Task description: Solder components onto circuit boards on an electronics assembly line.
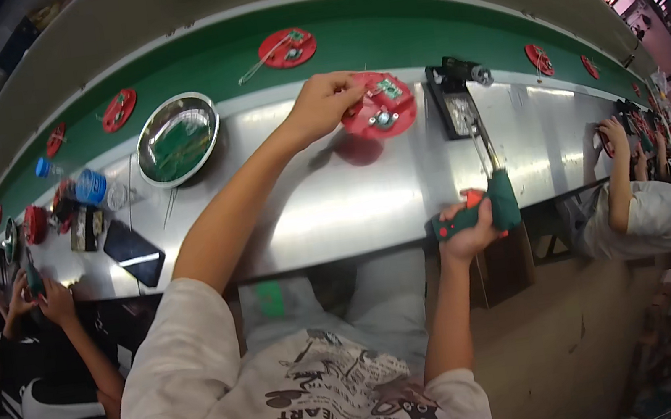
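My left hand grips the left edge of a red round plastic part, tilted above the metal bench. A small green circuit board, thin wires and a silver round component sit on that part. In my right hand is a green cordless screwdriver, fingers wrapped round its handle near the red trigger. Its long metal shaft points away from me, up to a black screw feeder box on the bench. Whether the tip touches the box I cannot tell.
A metal bowl with green circuit boards stands left of centre. Beside it are a plastic bottle and a dark phone. A green conveyor belt carries more red parts. Other people work at both sides.
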{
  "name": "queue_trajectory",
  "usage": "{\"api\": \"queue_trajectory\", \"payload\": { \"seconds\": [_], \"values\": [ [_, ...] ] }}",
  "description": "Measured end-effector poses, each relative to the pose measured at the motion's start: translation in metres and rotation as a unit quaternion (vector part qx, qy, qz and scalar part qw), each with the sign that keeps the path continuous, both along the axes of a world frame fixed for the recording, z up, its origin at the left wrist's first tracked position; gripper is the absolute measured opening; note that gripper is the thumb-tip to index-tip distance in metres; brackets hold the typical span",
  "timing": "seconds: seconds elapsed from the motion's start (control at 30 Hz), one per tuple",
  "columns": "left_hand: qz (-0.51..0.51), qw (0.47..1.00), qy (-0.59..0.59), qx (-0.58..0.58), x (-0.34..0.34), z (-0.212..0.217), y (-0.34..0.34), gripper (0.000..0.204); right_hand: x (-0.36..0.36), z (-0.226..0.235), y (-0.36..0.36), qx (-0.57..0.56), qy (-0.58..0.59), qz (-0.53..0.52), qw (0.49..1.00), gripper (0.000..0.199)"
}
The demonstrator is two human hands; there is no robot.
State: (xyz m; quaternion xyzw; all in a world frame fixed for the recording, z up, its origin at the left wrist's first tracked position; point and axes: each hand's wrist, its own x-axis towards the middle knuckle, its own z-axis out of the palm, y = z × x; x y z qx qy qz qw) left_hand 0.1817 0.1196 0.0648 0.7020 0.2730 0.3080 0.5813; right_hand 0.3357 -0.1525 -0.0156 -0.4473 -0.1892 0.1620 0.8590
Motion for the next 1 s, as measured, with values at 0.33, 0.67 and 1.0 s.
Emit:
{"api": "queue_trajectory", "payload": {
  "seconds": [0.33, 0.67, 1.0],
  "values": [
    [0.090, 0.961, 0.082, 0.249, -0.135, -0.062, -0.058, 0.022, 0.011, 0.006, -0.005, -0.090, -0.058, -0.015, 0.994, 0.044],
    [0.179, 0.821, 0.237, 0.487, -0.146, -0.040, -0.057, 0.028, -0.001, 0.003, 0.002, -0.089, -0.076, -0.007, 0.993, 0.040],
    [0.238, 0.824, 0.299, 0.418, -0.218, -0.027, 0.049, 0.019, 0.008, 0.008, 0.001, -0.117, -0.073, 0.011, 0.990, 0.037]
  ]
}}
